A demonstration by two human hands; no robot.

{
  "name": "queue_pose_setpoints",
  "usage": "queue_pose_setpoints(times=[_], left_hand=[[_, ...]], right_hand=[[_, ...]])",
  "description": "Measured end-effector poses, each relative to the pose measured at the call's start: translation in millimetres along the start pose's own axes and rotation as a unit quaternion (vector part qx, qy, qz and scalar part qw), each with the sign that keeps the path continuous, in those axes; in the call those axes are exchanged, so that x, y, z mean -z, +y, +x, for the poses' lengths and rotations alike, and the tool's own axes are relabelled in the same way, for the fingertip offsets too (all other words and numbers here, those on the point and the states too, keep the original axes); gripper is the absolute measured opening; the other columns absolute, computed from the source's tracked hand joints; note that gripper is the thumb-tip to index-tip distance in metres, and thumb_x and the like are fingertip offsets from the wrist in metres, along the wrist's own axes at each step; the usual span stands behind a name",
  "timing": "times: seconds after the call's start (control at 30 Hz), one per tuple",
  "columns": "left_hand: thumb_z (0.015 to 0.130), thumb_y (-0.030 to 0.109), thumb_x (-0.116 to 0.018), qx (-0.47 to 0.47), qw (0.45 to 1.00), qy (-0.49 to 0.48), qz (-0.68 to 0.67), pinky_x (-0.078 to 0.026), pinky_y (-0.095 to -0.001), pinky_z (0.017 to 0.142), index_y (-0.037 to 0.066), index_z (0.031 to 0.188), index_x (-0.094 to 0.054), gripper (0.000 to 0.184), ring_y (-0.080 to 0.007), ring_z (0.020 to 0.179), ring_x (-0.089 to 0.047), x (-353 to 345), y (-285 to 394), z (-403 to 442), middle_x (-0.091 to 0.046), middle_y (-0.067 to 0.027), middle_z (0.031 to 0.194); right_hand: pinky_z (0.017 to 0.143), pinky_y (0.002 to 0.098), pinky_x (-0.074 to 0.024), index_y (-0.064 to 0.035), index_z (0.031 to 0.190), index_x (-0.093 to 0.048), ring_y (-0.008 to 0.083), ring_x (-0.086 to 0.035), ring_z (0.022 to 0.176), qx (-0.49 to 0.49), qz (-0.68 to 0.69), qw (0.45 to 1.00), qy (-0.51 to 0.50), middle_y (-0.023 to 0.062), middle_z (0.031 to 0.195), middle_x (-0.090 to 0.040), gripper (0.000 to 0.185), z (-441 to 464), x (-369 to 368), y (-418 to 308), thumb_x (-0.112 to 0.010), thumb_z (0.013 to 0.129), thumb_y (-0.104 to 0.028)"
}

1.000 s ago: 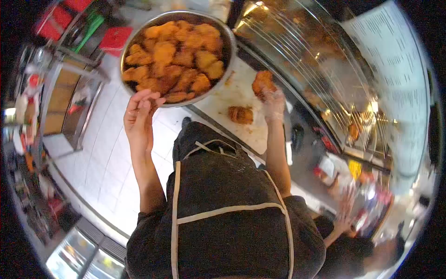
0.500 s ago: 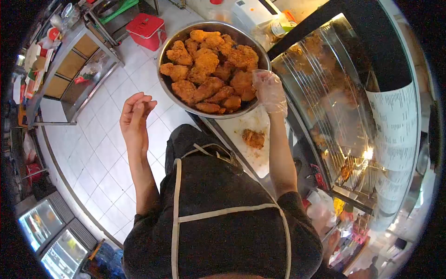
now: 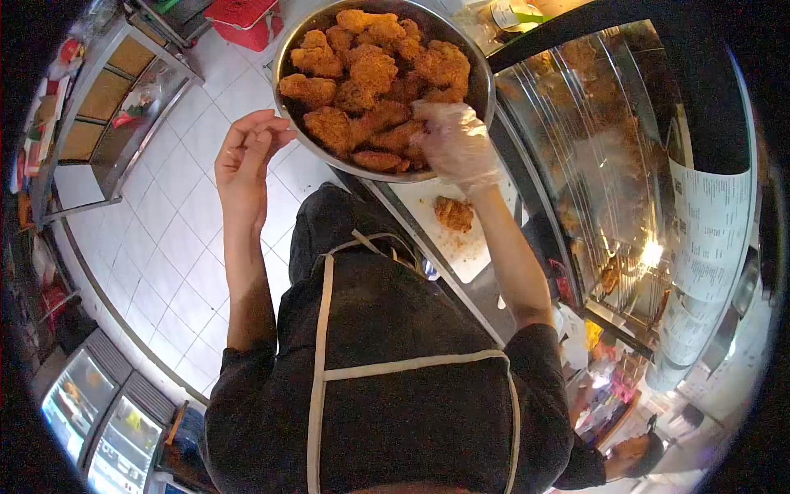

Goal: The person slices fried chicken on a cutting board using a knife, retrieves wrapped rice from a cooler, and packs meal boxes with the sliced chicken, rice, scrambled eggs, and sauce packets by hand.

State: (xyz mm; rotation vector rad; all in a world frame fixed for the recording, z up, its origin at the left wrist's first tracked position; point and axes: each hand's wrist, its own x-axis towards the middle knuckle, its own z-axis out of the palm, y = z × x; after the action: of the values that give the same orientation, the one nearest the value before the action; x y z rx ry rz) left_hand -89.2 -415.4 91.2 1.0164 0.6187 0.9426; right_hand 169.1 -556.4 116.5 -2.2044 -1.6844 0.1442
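Where the gloved right hand point(image 3: 457, 146) is: over the right side of a steel bowl point(image 3: 485, 85), grip too blurred to tell.
Left hand point(image 3: 247, 150): bare, loosely curled, nothing visible in it, near the rim.
Fried chicken point(image 3: 370, 74): many pieces already inside; one piece point(image 3: 453, 214) left on the white board point(image 3: 472, 262).

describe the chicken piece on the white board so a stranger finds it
Start with the big metal bowl at the top, heaped with fried chicken. Just below it in the picture is a white board. The brown, rough chicken piece lies alone on that board, outside the bowl.
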Motion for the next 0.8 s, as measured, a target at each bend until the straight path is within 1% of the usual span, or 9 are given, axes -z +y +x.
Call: queue_pose_setpoints(times=[0.1,0.17,0.27,0.37,0.5,0.57,0.63,0.7,0.8], left_hand=[[0.095,0.012,-0.051,-0.004,1.0,-0.012,0.006,-0.049,-0.0356,0.091,0.0,0.117,-0.056,0.025,-0.0196,0.092,-0.063,-1,2,-12,-0.064,-0.0108,0.105],[0.095,0.011,-0.051,0.007,1.0,0.026,0.006,-0.049,-0.0362,0.092,0.0,0.117,-0.056,0.025,-0.0196,0.093,-0.063,0,2,-18,-0.064,-0.0106,0.104],[0.095,0.01,-0.052,0.016,1.0,0.024,-0.004,-0.047,-0.0344,0.091,-0.001,0.116,-0.055,0.024,-0.0195,0.093,-0.062,-8,0,-27,-0.065,-0.0107,0.105],[0.095,0.01,-0.052,0.017,1.0,-0.01,-0.006,-0.049,-0.0362,0.092,0.0,0.116,-0.055,0.024,-0.0199,0.092,-0.063,-22,-5,-32,-0.063,-0.0106,0.104],[0.095,0.011,-0.052,0.033,0.997,-0.069,-0.03,-0.047,-0.0339,0.091,-0.001,0.114,-0.056,0.023,-0.0187,0.093,-0.062,-49,-13,-37,-0.064,-0.011,0.104],[0.095,0.01,-0.052,0.048,0.989,-0.135,-0.043,-0.047,-0.0333,0.09,-0.001,0.113,-0.056,0.022,-0.0183,0.093,-0.062,-72,-17,-42,-0.064,-0.0105,0.103],[0.095,0.01,-0.051,0.072,0.975,-0.204,-0.057,-0.047,-0.0326,0.089,-0.001,0.111,-0.057,0.021,-0.018,0.093,-0.062,-100,-27,-51,-0.064,-0.0101,0.103],[0.093,0.006,-0.051,0.127,0.916,-0.374,0.071,-0.048,-0.032,0.087,-0.001,0.109,-0.058,0.019,-0.0177,0.093,-0.062,-130,-43,-62,-0.064,-0.009,0.102],[0.088,0.007,-0.059,0.17,0.798,-0.548,0.183,-0.048,-0.0335,0.085,0.002,0.11,-0.059,0.023,-0.0192,0.094,-0.061,-169,-86,-77,-0.063,-0.0113,0.103]], right_hand=[[0.071,0.0339,-0.0501,-0.0064,0.095,-0.067,0.0264,-0.063,0.081,-0.005,0.107,0.99,0.095,0.0094,0.086,-0.068,0.021,-4,12,29,-0.069,0.077,-0.015],[0.069,0.0292,-0.0474,-0.0045,0.094,-0.067,0.0164,-0.06,0.078,-0.218,0.437,0.872,0.041,0.0026,0.081,-0.065,0.016,-9,44,37,-0.069,0.08,-0.013],[0.071,0.0262,-0.0449,-0.0042,0.093,-0.064,0.0095,-0.055,0.078,-0.267,0.543,0.79,0.1,-0.0023,0.083,-0.06,0.014,-35,45,68,-0.068,0.082,-0.012],[0.072,0.0254,-0.0442,-0.0052,0.092,-0.062,0.0097,-0.054,0.079,-0.222,0.593,0.764,0.121,-0.0016,0.087,-0.06,0.014,-76,42,97,-0.068,0.082,-0.01],[0.073,0.0275,-0.0451,-0.0065,0.091,-0.061,0.0116,-0.054,0.079,-0.32,0.639,0.673,0.19,0.0017,0.087,-0.06,0.014,-154,8,147,-0.07,0.081,-0.011],[0.076,0.0291,-0.0478,-0.0043,0.101,-0.061,0.0145,-0.058,0.085,-0.352,0.64,0.659,0.18,0.0028,0.096,-0.062,0.02,-181,-18,175,-0.068,0.085,-0.015],[0.073,0.0299,-0.0484,-0.0035,0.1,-0.061,0.0156,-0.059,0.084,-0.457,0.382,0.803,0.034,0.0042,0.095,-0.063,0.022,-197,-51,202,-0.068,0.084,-0.018],[0.076,0.0317,-0.0484,-0.0048,0.103,-0.062,0.019,-0.059,0.088,-0.499,0.295,0.814,0.04,0.0068,0.099,-0.063,0.027,-229,-83,228,-0.069,0.083,-0.021],[0.084,0.0369,-0.0483,-0.0089,0.113,-0.062,0.0291,-0.061,0.098,-0.584,0.088,0.802,0.09,0.0147,0.111,-0.062,0.042,-260,-28,191,-0.069,0.079,-0.032]])
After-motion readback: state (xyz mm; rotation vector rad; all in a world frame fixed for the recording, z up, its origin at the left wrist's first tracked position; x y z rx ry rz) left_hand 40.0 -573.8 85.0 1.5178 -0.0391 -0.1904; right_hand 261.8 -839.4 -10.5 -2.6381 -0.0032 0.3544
